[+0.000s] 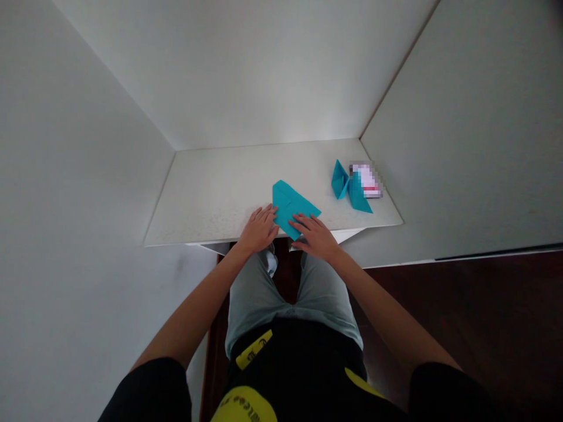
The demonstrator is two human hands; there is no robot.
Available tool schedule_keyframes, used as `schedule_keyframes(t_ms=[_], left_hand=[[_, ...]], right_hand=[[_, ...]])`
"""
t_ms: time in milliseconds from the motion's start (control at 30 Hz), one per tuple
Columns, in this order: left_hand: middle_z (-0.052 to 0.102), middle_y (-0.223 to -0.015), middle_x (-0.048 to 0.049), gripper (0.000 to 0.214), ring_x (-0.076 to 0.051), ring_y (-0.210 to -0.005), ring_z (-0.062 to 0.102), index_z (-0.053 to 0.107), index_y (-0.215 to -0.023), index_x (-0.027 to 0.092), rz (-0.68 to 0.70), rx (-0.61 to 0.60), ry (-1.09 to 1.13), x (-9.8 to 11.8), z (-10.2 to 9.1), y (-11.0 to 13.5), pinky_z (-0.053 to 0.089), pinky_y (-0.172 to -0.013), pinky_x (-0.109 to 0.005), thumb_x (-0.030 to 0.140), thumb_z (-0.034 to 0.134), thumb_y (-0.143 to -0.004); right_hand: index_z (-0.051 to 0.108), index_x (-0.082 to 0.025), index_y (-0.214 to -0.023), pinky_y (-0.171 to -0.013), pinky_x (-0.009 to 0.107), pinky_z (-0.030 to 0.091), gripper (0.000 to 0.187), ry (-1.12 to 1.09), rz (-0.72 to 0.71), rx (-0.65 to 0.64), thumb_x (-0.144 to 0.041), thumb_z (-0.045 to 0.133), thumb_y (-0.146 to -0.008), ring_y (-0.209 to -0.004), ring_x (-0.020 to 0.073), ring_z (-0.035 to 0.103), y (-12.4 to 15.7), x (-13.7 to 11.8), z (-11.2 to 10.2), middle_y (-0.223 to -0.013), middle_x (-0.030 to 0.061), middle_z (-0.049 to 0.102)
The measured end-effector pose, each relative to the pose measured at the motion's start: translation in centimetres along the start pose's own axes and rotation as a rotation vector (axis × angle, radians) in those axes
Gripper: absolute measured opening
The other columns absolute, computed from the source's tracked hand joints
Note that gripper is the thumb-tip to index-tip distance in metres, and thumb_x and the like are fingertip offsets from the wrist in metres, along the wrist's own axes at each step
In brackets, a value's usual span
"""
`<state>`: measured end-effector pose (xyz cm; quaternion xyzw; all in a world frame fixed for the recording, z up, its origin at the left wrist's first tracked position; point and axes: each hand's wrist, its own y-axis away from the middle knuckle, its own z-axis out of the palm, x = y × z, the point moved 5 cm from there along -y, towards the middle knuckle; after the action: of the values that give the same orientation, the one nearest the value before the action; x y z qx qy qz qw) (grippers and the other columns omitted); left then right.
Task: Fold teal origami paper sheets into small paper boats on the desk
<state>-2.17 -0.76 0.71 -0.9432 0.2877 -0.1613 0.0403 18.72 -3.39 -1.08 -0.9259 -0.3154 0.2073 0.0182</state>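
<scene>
A sheet of teal paper folded into a pointed shape (292, 205) lies at the front edge of the white desk (211, 199). My right hand (314, 236) rests flat on its lower right part, fingers spread. My left hand (259, 228) lies flat on the desk, its fingertips against the paper's left edge. Neither hand closes on anything. Further right stands a second teal folded paper piece (349, 186), out of reach of both hands' fingers. Its left part is apart from the pixelated small card or box (366, 180), which it touches or overlaps on the right.
White panels (79, 176) enclose the desk on the left, back and right. My knees, in grey shorts (281, 299), sit below the desk's front edge. A dark wooden floor (461, 305) shows at the lower right.
</scene>
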Motion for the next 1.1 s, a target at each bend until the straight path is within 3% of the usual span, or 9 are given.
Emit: schedule_keyframes(t_ms=[133, 233, 333, 467, 633, 833, 967, 1100], left_hand=[[0.072, -0.143, -0.0130, 0.039, -0.028, -0.143, 0.059, 0.067, -0.141, 0.022, 0.016, 0.015, 0.024, -0.6, 0.1, -0.2, 0.041, -0.126, -0.051, 0.033, 0.044, -0.112], [0.072, -0.138, -0.0149, 0.040, -0.030, -0.131, 0.064, 0.069, -0.143, 0.021, -0.002, 0.036, 0.019, -0.9, 0.4, -0.7, 0.049, -0.116, -0.050, 0.034, 0.048, -0.111], [0.063, -0.156, -0.0133, 0.044, -0.032, -0.146, 0.055, 0.065, -0.149, 0.023, 0.010, 0.064, 0.011, -1.0, 0.6, -1.0, 0.044, -0.123, -0.052, 0.038, 0.054, -0.110], [0.054, -0.167, -0.0093, 0.049, -0.031, -0.158, 0.045, 0.060, -0.156, 0.024, 0.018, 0.043, 0.004, -0.9, 0.9, -0.9, 0.033, -0.132, -0.052, 0.041, 0.052, -0.111], [0.059, -0.163, -0.0084, 0.048, -0.029, -0.156, 0.047, 0.062, -0.153, 0.023, -0.018, 0.046, 0.011, -0.5, 0.6, -0.9, 0.034, -0.131, -0.051, 0.046, 0.045, -0.113], [0.059, -0.160, -0.0140, 0.059, -0.035, -0.153, 0.047, 0.061, -0.155, 0.021, -0.161, 0.095, -0.045, 1.3, 0.9, -1.3, 0.032, -0.132, -0.054, 0.055, 0.057, -0.107], [0.054, -0.165, -0.0145, 0.062, -0.038, -0.156, 0.044, 0.052, -0.165, 0.027, -0.201, 0.072, -0.112, 2.1, 1.5, -1.6, 0.028, -0.133, -0.060, 0.052, 0.052, -0.108], [0.050, -0.169, -0.0147, 0.060, -0.038, -0.160, 0.039, 0.051, -0.166, 0.030, -0.185, 0.037, -0.133, 2.1, 1.9, -1.6, 0.025, -0.134, -0.062, 0.052, 0.048, -0.110]], right_hand=[[0.066, -0.026, -0.149, -0.131, 0.061, 0.033, 0.049, -0.099, -0.067, -0.018, -0.021, 0.064, -0.101, -0.156, 0.0325, 0.050, 0.5, 1.7, -0.8, -0.162, 0.0108, 0.061], [0.072, -0.029, -0.138, -0.124, 0.056, 0.042, 0.035, -0.194, -0.087, -0.015, -0.026, 0.059, -0.106, -0.146, 0.0305, 0.061, 0.4, 2.8, -1.5, -0.148, 0.0081, 0.072], [0.077, -0.026, -0.120, -0.106, 0.046, 0.052, 0.027, -0.203, -0.013, 0.024, -0.041, 0.057, -0.110, -0.122, 0.0295, 0.073, -0.7, 3.8, -2.1, -0.122, 0.0086, 0.082], [0.077, -0.022, -0.105, -0.089, 0.040, 0.052, 0.034, -0.109, 0.158, 0.090, -0.050, 0.058, -0.109, -0.098, 0.0280, 0.071, -2.8, 5.0, -2.0, -0.103, 0.0098, 0.080], [0.076, -0.022, -0.106, -0.094, 0.043, 0.049, 0.025, -0.011, 0.303, 0.143, -0.044, 0.065, -0.104, -0.107, 0.0312, 0.066, -5.1, 5.5, -1.3, -0.112, 0.0119, 0.076], [0.075, -0.020, -0.118, -0.100, 0.050, 0.047, 0.028, 0.093, 0.330, 0.192, -0.042, 0.059, -0.107, -0.118, 0.0361, 0.062, -6.3, 4.7, -2.1, -0.126, 0.0167, 0.073], [0.069, -0.020, -0.140, -0.115, 0.051, 0.043, 0.041, 0.121, 0.249, 0.218, -0.040, 0.044, -0.114, -0.133, 0.0331, 0.062, -5.4, 2.9, -2.2, -0.146, 0.0157, 0.070], [0.053, -0.020, -0.163, -0.132, 0.054, 0.030, 0.056, 0.132, 0.090, 0.089, -0.045, 0.036, -0.116, -0.158, 0.0302, 0.046, -2.9, 0.9, -0.4, -0.170, 0.0121, 0.052]])
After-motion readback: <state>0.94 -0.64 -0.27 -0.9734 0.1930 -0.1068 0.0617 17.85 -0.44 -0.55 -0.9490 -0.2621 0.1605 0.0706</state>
